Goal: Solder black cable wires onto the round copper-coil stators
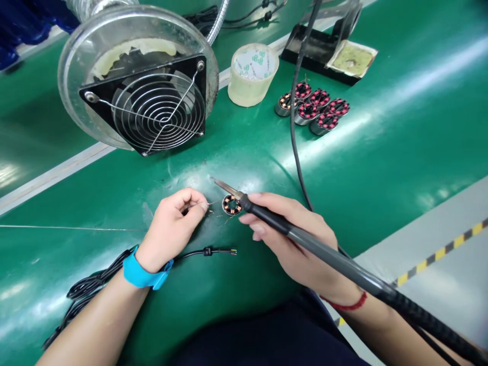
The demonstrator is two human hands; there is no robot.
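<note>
My right hand (301, 239) is closed around a soldering iron (328, 249), its metal tip pointing up and left above the green bench. Just below the tip lies a small ring-shaped motor stator (225, 209) with copper windings and thin wire ends. The fingers of my left hand (177, 218), with a blue band at the wrist, are pinched left of the stator. Thin wire ends show at the fingertips. A thin silvery solder wire (76, 227) runs from the left edge towards this hand; its path inside the fingers is hidden.
A round fume extractor fan (163, 119) stands at the upper left, beside a tape roll (249, 89). Several wound stators (324, 122) sit right of it, before a soldering stand (312, 48) with a sponge (353, 58). Black cables (95, 282) lie near my left arm. The iron's cord (294, 127) hangs across.
</note>
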